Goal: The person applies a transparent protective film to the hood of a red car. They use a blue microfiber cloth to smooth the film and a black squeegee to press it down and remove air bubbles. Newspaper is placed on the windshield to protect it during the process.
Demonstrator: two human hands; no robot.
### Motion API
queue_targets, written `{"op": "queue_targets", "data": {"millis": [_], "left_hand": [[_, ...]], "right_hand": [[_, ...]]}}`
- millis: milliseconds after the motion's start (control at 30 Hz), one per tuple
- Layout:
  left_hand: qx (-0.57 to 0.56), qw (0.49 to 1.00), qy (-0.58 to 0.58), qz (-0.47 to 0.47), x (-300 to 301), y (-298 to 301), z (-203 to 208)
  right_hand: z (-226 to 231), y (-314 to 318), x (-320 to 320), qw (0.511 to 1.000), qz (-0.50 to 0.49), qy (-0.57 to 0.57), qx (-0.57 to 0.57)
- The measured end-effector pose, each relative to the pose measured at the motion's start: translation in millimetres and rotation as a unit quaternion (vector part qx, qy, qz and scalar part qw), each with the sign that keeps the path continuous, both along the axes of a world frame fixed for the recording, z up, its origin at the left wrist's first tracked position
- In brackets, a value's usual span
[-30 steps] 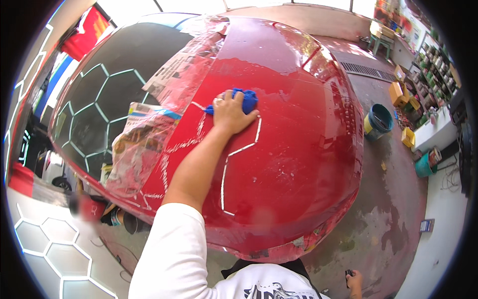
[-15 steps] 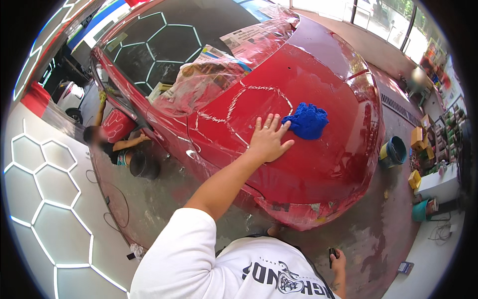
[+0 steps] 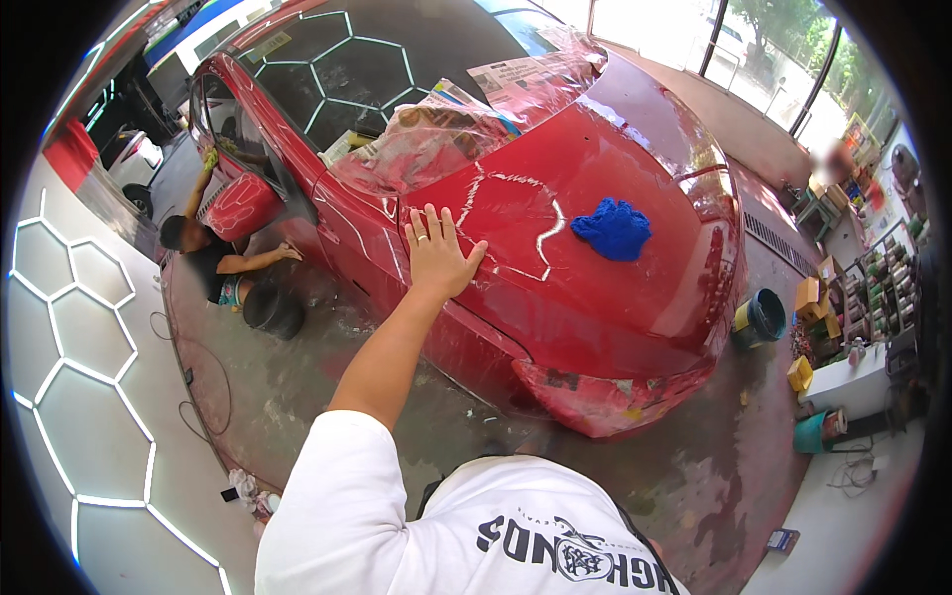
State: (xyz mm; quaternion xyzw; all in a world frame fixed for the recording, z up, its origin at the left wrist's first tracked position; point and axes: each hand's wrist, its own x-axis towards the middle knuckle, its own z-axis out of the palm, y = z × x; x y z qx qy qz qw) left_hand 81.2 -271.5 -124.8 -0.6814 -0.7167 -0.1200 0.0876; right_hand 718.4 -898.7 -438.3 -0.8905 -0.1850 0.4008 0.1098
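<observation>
My left hand (image 3: 441, 260) lies flat with its fingers spread at the side edge of the red car hood (image 3: 635, 307). It holds nothing. Just to its right, a rough white outline (image 3: 546, 240) is drawn on the paint. A crumpled blue cloth (image 3: 613, 230) rests on the hood beyond that outline, apart from my hand. My right hand is out of the picture.
Clear plastic and newspaper (image 3: 446, 129) cover the windshield base. At far left a person (image 3: 213, 258) crouches by the car door, beside a black bucket (image 3: 274, 309). A dark bucket (image 3: 762, 317) stands past the bumper. Shelves of cans (image 3: 886, 288) line the right.
My left hand has slid left over the hood, away from the blue cloth, which stays in place. My right hand, which held a small black object, has left the view.
</observation>
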Motion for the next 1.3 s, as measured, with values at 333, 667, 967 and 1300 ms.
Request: {"op": "queue_targets", "data": {"millis": [333,667,967,1300], "left_hand": [[0.105,0.992,-0.073,-0.016,26.7,-24.6,1.2],[0.08,0.994,-0.078,-0.016,37.8,-25.8,-11.8],[0.007,0.998,-0.063,0.007,43.8,-28.7,2.1],[-0.055,0.991,-0.026,0.115,49.7,-28.4,-3.8]], "right_hand": [[49.6,46.8,-35.6,0.984,0.037,0.018,0.175],[46.2,34.1,-59.4,0.999,0.0,-0.033,0.037],[-7.9,19.6,-20.1,0.993,-0.005,-0.107,-0.048],[35.2,127.4,132.0,0.988,0.01,-0.048,0.145]]}}
